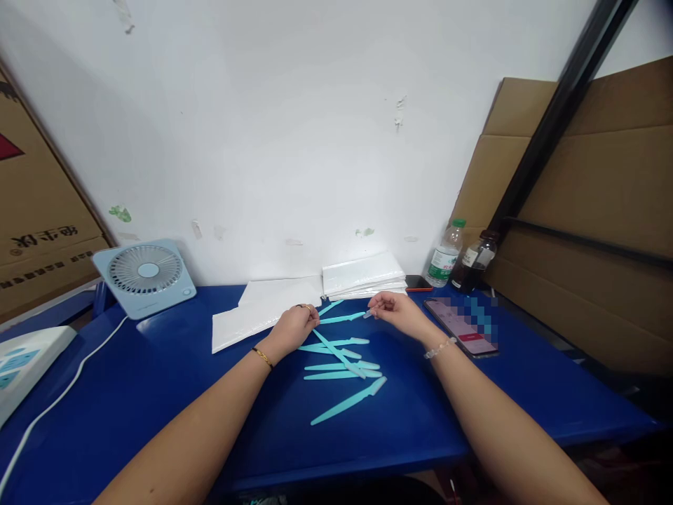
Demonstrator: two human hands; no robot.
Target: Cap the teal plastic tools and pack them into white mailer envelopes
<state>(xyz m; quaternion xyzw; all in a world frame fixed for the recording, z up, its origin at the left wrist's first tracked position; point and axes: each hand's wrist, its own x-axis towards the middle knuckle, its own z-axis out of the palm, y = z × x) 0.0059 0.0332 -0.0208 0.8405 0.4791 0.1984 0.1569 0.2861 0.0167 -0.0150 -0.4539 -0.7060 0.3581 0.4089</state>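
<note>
Between my two hands lies a turquoise eyebrow razor (343, 319), pointing right. My left hand (293, 330) is closed in a pinch at the razor's handle end. My right hand (395, 311) pinches a small clear cap (367, 314) at the razor's blade end; whether the cap is on the blade I cannot tell. Several more turquoise razors lie on the blue table just below my hands, some crossing each other. The nearest razor (347, 403) lies slanted, its head up to the right. Another razor partly shows behind the held one.
White plastic-wrapped packets (362, 273) are stacked by the wall, with flat white packets (247, 315) left of them. A blue fan (148, 270) and a power strip (31, 365) stand left. Two bottles (446, 256) and a phone (463, 330) are right.
</note>
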